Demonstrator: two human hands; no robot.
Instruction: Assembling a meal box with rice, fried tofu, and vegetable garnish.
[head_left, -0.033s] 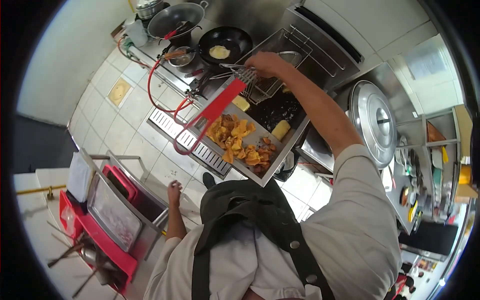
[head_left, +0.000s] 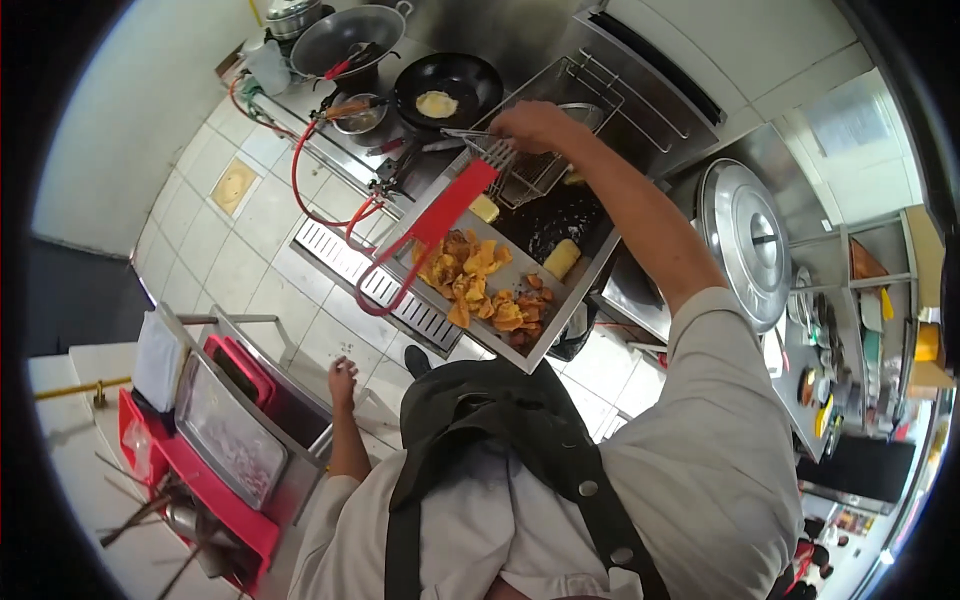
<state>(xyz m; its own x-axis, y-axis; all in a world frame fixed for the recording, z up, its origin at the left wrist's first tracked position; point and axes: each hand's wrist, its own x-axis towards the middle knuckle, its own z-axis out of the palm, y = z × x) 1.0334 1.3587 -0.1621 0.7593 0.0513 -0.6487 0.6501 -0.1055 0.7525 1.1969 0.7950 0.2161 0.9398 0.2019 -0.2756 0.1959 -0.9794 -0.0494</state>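
My right hand [head_left: 540,127] reaches over the fryer, fingers closed at the rim of a wire frying basket [head_left: 530,185]. Thin metal shows by the fingertips; what they grip is hidden. The basket's red handle [head_left: 455,205] slants toward me, above a metal tray [head_left: 528,358] of fried golden wrappers [head_left: 470,270] and small brown pieces [head_left: 515,320]. In the dark oil lies a yellow fried roll [head_left: 563,259]; another yellow piece [head_left: 484,208] lies near the handle. Low on the left, my left hand [head_left: 343,380] hangs with loosely bent fingers, holding nothing.
A black frying pan [head_left: 450,90] with a pale round of food, a large wok [head_left: 350,45] and a steel bowl [head_left: 358,113] stand at the back. A lidded pot [head_left: 750,240] is on the right. Left stands a cart with a metal tray [head_left: 230,435] and red bin [head_left: 235,520].
The view has shifted slightly. The red handle's near end sits a little lower and farther right, and my left hand a little farther left. My right hand stays at the basket.
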